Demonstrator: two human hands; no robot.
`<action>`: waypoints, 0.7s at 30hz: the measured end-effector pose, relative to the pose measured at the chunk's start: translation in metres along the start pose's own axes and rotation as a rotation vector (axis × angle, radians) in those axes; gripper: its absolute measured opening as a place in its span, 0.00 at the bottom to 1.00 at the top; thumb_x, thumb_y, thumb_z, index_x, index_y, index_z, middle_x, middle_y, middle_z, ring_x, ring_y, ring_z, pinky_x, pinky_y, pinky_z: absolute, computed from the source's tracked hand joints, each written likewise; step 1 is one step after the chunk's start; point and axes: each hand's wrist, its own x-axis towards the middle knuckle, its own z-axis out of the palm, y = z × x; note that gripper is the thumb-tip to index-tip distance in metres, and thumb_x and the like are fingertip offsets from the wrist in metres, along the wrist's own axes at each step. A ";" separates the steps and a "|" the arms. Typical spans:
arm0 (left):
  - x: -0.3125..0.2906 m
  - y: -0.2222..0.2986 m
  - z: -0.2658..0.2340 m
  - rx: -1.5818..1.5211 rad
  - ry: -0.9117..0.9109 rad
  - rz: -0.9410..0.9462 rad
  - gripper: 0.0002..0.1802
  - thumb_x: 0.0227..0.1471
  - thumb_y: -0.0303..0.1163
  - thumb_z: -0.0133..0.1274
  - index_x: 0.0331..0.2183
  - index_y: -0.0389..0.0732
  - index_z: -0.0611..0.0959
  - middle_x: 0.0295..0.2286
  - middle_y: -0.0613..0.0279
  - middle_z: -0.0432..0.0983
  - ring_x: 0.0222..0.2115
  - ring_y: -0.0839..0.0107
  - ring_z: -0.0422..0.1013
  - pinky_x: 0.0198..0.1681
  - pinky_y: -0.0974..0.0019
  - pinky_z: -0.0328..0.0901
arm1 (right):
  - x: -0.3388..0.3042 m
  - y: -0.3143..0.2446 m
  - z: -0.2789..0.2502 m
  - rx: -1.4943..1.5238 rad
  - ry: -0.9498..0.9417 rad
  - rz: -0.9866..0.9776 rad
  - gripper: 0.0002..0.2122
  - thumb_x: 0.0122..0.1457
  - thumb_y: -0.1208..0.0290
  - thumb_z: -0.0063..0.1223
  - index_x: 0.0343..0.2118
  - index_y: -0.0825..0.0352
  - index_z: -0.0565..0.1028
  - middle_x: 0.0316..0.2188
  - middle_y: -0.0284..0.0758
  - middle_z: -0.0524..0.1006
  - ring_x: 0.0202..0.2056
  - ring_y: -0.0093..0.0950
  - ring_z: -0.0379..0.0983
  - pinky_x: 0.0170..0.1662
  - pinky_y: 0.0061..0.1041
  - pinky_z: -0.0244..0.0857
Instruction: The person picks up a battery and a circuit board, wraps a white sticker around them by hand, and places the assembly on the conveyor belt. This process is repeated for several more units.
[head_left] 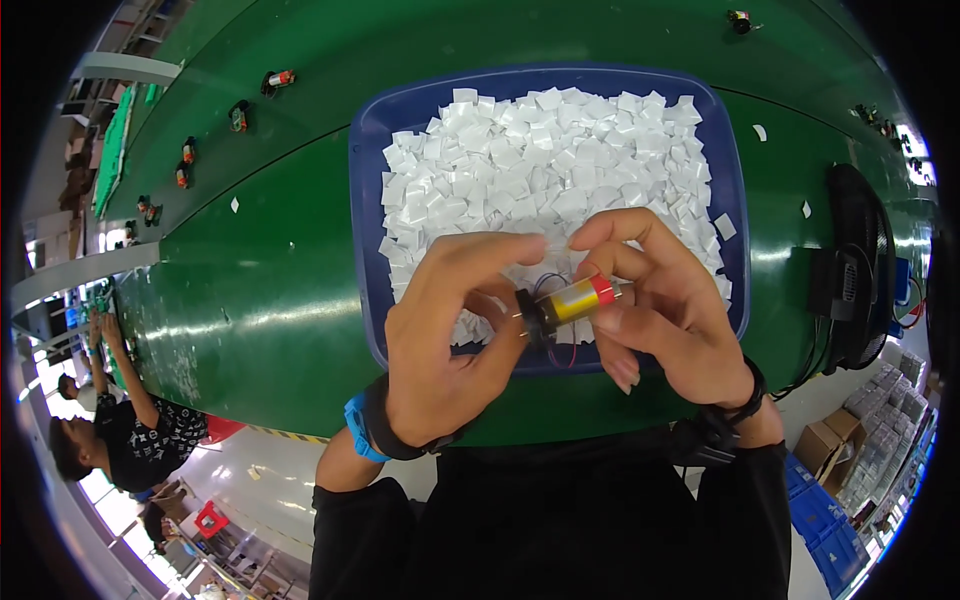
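Over the near part of the blue tray point(742, 250), my hands hold a small wired part, a yellow cylinder point(574, 300) with a red end and a black disc-shaped end. Thin dark and red wires loop out of it. My left hand point(440, 325) curls around the black end, its thumb and lower fingers against it. At the red end, my right hand point(675, 315) grips with thumb and fingers. Both index fingertips come close together above the cylinder; whether something thin is between them I cannot make out. Small white square pieces point(550, 150) heap up in the tray beneath.
Similar wired parts point(283, 78) lie spaced along the green table point(270, 280) at the far left, another point(740, 22) far right. Loose white pieces point(760, 132) are scattered beside the tray. A black fan-like device point(858, 270) with cables stands right. A person point(140, 430) works at left.
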 end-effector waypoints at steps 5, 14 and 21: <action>0.009 0.011 -0.015 -0.373 -0.127 -0.501 0.20 0.58 0.19 0.50 0.53 0.36 0.73 0.40 0.58 0.76 0.29 0.75 0.74 0.27 0.75 0.70 | 0.001 -0.003 -0.002 -0.037 0.034 -0.031 0.20 0.58 0.83 0.49 0.54 0.72 0.61 0.37 0.36 0.72 0.21 0.18 0.68 0.21 0.17 0.64; 0.005 0.000 -0.020 -0.735 -0.368 -0.658 0.14 0.65 0.31 0.47 0.48 0.33 0.71 0.37 0.59 0.76 0.29 0.77 0.74 0.27 0.75 0.69 | -0.002 0.007 -0.001 -0.386 -0.007 -0.241 0.21 0.57 0.82 0.55 0.52 0.69 0.63 0.33 0.32 0.73 0.29 0.17 0.72 0.30 0.17 0.66; 0.003 -0.002 -0.021 -0.789 -0.334 -0.627 0.13 0.64 0.30 0.49 0.47 0.34 0.72 0.38 0.59 0.76 0.30 0.78 0.73 0.28 0.76 0.68 | -0.003 0.005 -0.001 -0.381 -0.008 -0.247 0.23 0.54 0.80 0.62 0.51 0.67 0.65 0.33 0.32 0.74 0.31 0.17 0.73 0.35 0.18 0.66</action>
